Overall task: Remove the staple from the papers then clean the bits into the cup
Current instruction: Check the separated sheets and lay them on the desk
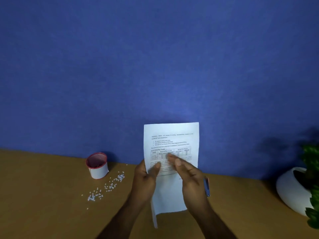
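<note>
Blue wall (155, 57); papers (172, 140) in left hand (146, 178).

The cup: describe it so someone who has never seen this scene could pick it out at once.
On the brown table, look left of the papers held by the left hand, close to the blue wall. The cup stands upright there, just behind the scattered white bits. It is the only small white container with a red rim; the plant pot is on the far right.
</note>
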Demonstrator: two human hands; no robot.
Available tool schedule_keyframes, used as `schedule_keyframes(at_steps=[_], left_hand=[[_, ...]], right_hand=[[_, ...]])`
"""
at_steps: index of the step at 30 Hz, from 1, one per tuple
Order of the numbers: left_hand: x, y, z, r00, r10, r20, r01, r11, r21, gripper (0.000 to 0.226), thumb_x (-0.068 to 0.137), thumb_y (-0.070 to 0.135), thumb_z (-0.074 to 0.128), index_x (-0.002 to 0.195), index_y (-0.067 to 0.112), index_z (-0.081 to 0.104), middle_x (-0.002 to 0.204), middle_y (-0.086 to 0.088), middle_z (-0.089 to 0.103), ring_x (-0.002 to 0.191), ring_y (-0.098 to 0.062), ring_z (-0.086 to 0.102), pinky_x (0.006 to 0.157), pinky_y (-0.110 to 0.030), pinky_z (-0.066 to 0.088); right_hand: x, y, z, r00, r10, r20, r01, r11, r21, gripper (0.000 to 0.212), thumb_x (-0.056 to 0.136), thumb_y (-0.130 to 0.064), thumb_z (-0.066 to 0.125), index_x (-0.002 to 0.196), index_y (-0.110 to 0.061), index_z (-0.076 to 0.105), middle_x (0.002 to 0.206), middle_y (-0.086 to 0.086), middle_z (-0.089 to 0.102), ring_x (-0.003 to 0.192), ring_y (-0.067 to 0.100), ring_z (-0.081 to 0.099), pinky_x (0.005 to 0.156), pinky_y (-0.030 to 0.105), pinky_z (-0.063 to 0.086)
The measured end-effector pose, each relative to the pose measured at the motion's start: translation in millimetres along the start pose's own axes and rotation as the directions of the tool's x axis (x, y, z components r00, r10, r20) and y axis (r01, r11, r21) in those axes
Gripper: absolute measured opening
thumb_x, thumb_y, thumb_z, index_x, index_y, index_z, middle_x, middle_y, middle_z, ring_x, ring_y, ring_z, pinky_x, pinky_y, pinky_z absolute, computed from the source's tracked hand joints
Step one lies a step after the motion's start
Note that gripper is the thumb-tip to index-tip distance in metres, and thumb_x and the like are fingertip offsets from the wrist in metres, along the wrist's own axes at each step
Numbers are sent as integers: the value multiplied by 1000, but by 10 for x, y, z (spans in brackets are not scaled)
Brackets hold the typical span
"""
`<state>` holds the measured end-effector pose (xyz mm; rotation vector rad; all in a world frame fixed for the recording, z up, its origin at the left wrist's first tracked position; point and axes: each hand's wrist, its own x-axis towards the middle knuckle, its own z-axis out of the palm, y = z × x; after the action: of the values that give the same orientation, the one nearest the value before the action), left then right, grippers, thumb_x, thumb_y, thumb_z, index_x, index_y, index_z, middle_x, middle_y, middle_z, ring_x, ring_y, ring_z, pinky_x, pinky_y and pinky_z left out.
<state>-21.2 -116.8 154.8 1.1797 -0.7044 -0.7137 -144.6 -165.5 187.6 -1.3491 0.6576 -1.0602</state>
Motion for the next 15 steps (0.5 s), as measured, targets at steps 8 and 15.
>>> schedule_keyframes(at_steps=[8,15], left_hand=[[97,16,-312,992,-119,37,120,992,-43,25,94,5,59,114,17,69,109,2,78,104,-23,73,86,-35,61],[135,-55,-336,986,-163,43,166,984,-64,29,91,7,61,118,15,68,114,-2,76,109,-26,71,93,-43,57]], right_hand=[[421,-237,-392,885,-147,-442,17,958,-286,45,73,-27,87,113,-30,65,123,-9,59,114,12,60,90,33,53],[581,-525,-373,945,0,-326,8,1000,25,35,78,-6,81,110,-15,71,83,12,67,81,23,68,84,43,60]])
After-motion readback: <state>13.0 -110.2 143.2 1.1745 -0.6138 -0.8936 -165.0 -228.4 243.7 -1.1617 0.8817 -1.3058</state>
